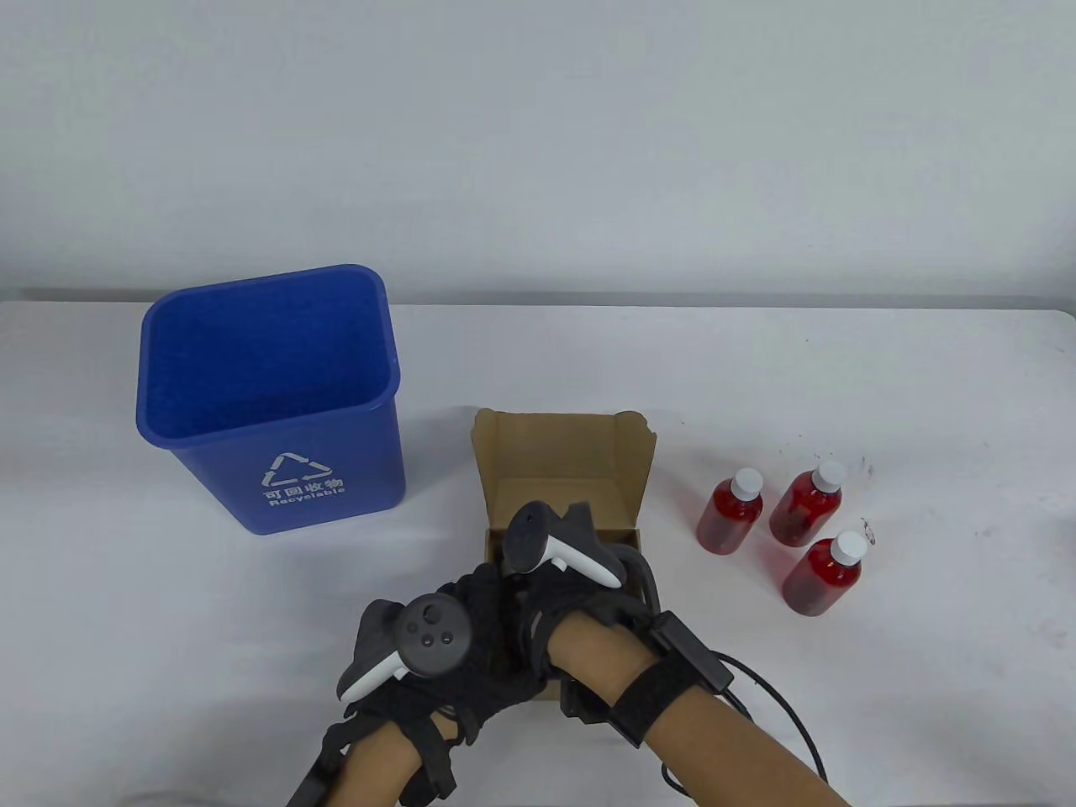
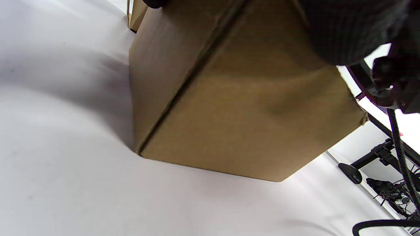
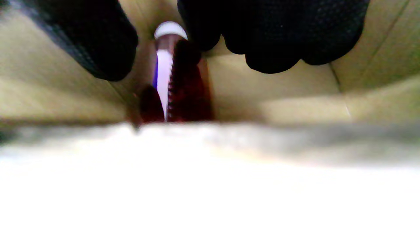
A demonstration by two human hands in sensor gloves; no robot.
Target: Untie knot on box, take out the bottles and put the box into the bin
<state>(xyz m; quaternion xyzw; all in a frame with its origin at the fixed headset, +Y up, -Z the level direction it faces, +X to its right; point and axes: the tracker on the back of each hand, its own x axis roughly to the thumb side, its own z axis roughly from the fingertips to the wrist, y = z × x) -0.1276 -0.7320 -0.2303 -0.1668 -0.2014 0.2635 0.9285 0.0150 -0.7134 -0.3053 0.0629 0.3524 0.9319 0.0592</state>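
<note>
The right hand [image 1: 580,538] reaches inside the open cardboard box [image 1: 555,458], fingers [image 3: 272,39] curled just above a red bottle [image 3: 183,88], not visibly gripping. The left hand [image 1: 454,639] holds the box's near-left side; its grip is unclear.

- A staged recording space of the lab kind, not a lived-in room: a bare pale wall [image 1: 538,126] with nothing hung on it stands straight behind a table [image 1: 925,689] under a plain white cover.
- Props are few and tidy: 1 blue bin [image 1: 269,395] with a recycling mark, 1 brown cardboard box [image 1: 559,458], and 3 like bottles [image 1: 807,525] of red liquid with white caps.
- Both arms wear black sensor gloves with a tracker [image 1: 433,635] strapped on, and a cable [image 1: 782,714] trails off.
- In the left wrist view, black stand legs and tangled wires [image 2: 387,183] sit past the table edge.
</note>
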